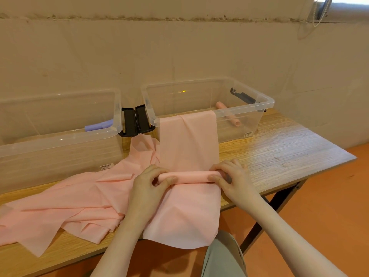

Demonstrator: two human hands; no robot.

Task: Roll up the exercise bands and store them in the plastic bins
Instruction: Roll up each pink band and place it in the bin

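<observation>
A person's view down onto a wooden table [279, 140] against a beige wall. Both hands work a long pink exercise band [187, 140]. The left hand [148, 182] and right hand [232, 179] sit side by side near the table's front edge, each with fingers curled over and thumb tucked under one end of a short rolled section [192, 175] of the band, which runs crosswise between them. Beyond the hands, the flat band stretches away and drapes over the front rim of a clear plastic bin on the right [265, 103]. Nearer the person, a loose end of the band hangs off the table edge. To the left of the hands, more pink band [65, 204] lies spread in loose, overlapping folds across the table. Inside the right bin lies a rolled pink band [229, 114]. A second clear bin on the left [60, 136] holds a rolled purple band [97, 125]. Black latch handles [134, 120] sit between the two bins
</observation>
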